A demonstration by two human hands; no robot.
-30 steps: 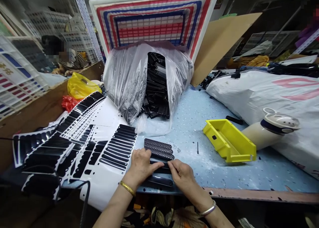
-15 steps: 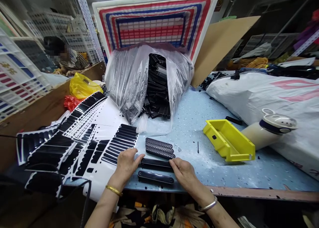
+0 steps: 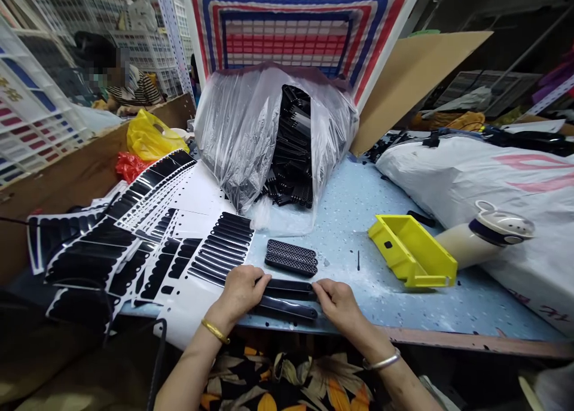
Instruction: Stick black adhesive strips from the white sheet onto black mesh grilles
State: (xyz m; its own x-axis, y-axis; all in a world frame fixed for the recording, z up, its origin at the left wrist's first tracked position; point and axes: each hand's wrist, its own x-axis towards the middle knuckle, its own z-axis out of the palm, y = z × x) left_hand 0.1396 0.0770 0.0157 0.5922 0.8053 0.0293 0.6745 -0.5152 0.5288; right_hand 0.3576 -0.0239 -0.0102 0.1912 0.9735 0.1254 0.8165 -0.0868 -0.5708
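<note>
A glossy black strip lies between my hands. My left hand is closed on its left end, thumb and fingers together. At the right end, my right hand pinches the same strip. Just below it a second black strip rests near the table's front edge. Black pieces with a perforated pattern sit side by side above the held strip. To the left of these is a white sheet of black strip stickers.
Behind stands a clear plastic bag of black parts, against a striped crate. A yellow bin, a bottle and a white sack are at the right. Sticker sheets cover the left. A person sits at the back left.
My left hand has closed its thumb and fingers around the strip's left end; before, the thumb was spread. The view has shifted slightly.
</note>
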